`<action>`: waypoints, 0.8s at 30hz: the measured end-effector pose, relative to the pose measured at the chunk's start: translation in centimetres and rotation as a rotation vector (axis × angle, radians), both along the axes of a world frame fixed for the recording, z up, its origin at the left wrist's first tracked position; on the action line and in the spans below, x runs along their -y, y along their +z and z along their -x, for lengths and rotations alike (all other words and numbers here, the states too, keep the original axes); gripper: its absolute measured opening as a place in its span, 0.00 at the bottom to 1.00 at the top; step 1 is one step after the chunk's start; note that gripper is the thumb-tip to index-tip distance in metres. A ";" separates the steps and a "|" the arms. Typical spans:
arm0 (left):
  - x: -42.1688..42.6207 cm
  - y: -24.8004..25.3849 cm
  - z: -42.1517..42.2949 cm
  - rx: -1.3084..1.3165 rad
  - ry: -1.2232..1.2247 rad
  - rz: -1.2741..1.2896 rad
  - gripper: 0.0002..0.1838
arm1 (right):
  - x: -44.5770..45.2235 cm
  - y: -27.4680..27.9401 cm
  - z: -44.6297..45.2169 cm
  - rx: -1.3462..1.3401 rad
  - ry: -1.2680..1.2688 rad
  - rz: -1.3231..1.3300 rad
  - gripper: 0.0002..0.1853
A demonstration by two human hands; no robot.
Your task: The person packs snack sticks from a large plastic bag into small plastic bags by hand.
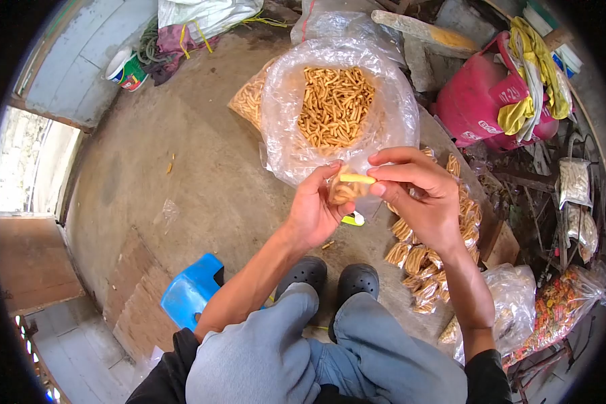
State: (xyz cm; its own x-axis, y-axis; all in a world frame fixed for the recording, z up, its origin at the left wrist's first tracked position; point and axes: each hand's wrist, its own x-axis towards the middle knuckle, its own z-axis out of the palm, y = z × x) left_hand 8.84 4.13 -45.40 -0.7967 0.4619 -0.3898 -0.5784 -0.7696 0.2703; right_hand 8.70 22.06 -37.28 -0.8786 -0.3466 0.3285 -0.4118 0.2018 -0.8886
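Observation:
A small clear bag of curled brown snacks (347, 193) is held in my left hand (314, 205), its fingers around the bag's side. My right hand (421, 195) pinches a short yellow strip (357, 178) between thumb and fingers, at the top of that bag. Just beyond both hands stands a large open clear plastic bag (283, 135) with many loose brown snack sticks (335, 108) inside. Under and beside my right forearm lie several small filled snack packets (424, 266) on the floor.
A blue stool (192, 286) stands at the left of my legs. Pink gas cylinders (468, 101) with yellow cloths (522, 87) are at the upper right. Bags of colourful snacks (562, 303) lie lower right. A small tub (126, 71) sits upper left.

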 end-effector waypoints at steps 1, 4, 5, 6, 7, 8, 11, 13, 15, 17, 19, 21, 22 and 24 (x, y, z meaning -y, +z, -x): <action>-0.1 0.0 0.0 0.014 0.000 -0.025 0.16 | 0.0 0.1 -0.2 0.042 -0.024 0.099 0.11; 0.0 -0.4 0.0 0.034 -0.014 -0.041 0.15 | -0.6 1.6 -0.7 0.106 -0.105 0.186 0.10; 0.1 -0.3 0.0 0.034 -0.014 -0.041 0.15 | -1.0 2.0 -0.7 0.126 -0.161 0.174 0.10; 0.1 -0.2 0.0 0.046 0.004 -0.025 0.16 | -1.5 2.0 -0.5 0.022 -0.193 0.097 0.10; 0.1 -0.2 0.0 0.059 0.021 -0.010 0.17 | -1.9 2.3 -0.5 0.022 -0.192 0.097 0.10; 0.2 -0.2 0.1 0.059 0.022 -0.010 0.17 | -2.3 2.8 -0.7 0.070 -0.232 0.078 0.09; 0.2 -0.1 0.1 0.047 0.052 0.053 0.17 | -2.3 3.2 -1.1 0.115 -0.306 0.039 0.07; 0.0 0.7 0.0 0.022 0.078 0.108 0.16 | -2.2 2.8 -1.3 0.162 -0.352 -0.160 0.06; 0.0 0.7 -0.1 -0.044 0.065 0.089 0.15 | -1.5 1.9 -1.5 0.186 -0.350 -0.151 0.06; -0.1 1.0 -0.3 -0.109 0.054 0.072 0.15 | -0.9 1.3 -1.4 0.209 -0.346 -0.141 0.06; -0.5 1.7 -0.6 -0.188 0.108 0.187 0.16 | -0.7 1.0 -1.1 0.110 -0.372 -0.250 0.06; -0.6 1.3 -0.7 -0.253 0.100 0.179 0.17 | -0.6 1.0 -0.8 0.138 -0.367 -0.254 0.06; -0.6 1.2 -0.7 -0.319 0.093 0.173 0.18 | -0.6 0.9 -0.7 0.167 -0.361 -0.256 0.06; -0.6 1.2 -0.7 -0.339 0.093 0.196 0.19 | -0.6 0.2 -0.5 0.161 -0.329 -0.234 0.06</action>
